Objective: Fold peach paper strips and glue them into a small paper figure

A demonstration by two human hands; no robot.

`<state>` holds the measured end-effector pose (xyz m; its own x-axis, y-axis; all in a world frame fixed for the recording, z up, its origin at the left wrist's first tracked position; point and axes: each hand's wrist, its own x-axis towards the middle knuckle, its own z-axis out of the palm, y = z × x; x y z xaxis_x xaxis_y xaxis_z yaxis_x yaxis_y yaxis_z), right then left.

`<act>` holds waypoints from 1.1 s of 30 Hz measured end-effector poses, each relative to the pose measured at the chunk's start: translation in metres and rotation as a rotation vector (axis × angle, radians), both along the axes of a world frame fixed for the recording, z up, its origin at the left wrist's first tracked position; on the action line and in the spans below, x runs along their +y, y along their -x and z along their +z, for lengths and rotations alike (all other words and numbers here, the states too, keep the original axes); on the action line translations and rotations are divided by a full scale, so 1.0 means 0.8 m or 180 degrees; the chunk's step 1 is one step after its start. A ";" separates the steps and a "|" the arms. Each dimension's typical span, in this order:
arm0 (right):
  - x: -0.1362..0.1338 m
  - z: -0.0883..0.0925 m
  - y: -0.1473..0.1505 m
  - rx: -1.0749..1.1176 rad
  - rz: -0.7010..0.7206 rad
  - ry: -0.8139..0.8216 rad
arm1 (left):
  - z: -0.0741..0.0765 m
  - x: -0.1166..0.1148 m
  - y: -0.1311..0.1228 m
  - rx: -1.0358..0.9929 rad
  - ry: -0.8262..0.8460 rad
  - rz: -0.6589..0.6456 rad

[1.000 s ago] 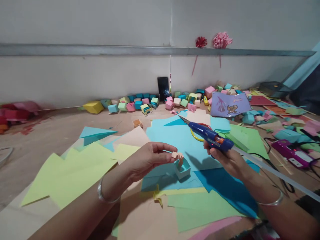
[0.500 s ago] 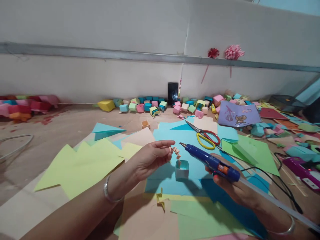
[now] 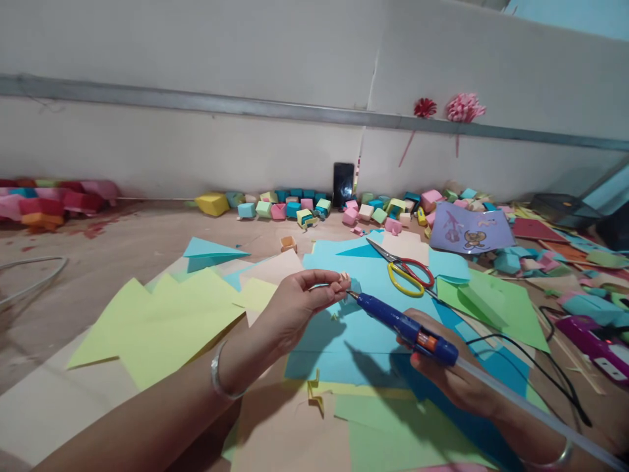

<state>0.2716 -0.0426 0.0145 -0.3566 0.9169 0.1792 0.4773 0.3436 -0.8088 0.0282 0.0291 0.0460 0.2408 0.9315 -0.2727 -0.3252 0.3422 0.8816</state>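
Observation:
My left hand (image 3: 299, 308) pinches a small peach folded paper spring (image 3: 344, 280) between thumb and fingers, held up over the light blue paper sheet (image 3: 344, 321). A little blue paper box hangs just behind the spring, mostly hidden by the glue gun tip. My right hand (image 3: 442, 373) grips a blue hot glue gun (image 3: 405, 323), a clear glue stick trailing out of its back. The nozzle points up and left and nearly touches the spring.
Coloured paper sheets cover the wooden surface. Yellow and red scissors (image 3: 405, 272) lie beyond the hands. A row of small paper boxes (image 3: 289, 208) and a dark phone (image 3: 343, 184) line the wall. A purple glue gun (image 3: 597, 341) and black cables lie at right.
The left hand lifted the spring and little box off the sheet. The glue gun swung down and left until its nozzle reached the spring. The camera tilted slightly.

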 end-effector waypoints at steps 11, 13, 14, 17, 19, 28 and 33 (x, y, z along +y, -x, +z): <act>0.003 0.012 0.013 -0.0375 0.0236 -0.0329 | -0.006 -0.002 -0.004 0.0201 -0.0022 -0.0083; 0.003 0.012 0.014 -0.0485 0.0200 -0.0457 | -0.008 -0.002 -0.004 0.0223 -0.0037 -0.0104; 0.003 0.011 0.014 -0.0544 0.0181 -0.0512 | -0.009 -0.003 -0.004 0.0262 -0.0068 -0.0128; 0.003 0.007 0.014 -0.0636 0.0163 -0.0734 | -0.010 -0.005 -0.005 0.0406 -0.0175 -0.0234; 0.002 0.006 0.013 -0.0639 0.0161 -0.0842 | -0.009 -0.007 -0.006 0.0448 -0.0140 -0.0283; 0.002 0.013 0.009 -0.0486 0.0157 -0.0601 | -0.005 -0.002 -0.001 0.0572 -0.0265 -0.0352; 0.003 0.011 0.010 -0.0630 0.0144 -0.0572 | -0.005 -0.003 -0.004 0.0544 -0.0251 -0.0358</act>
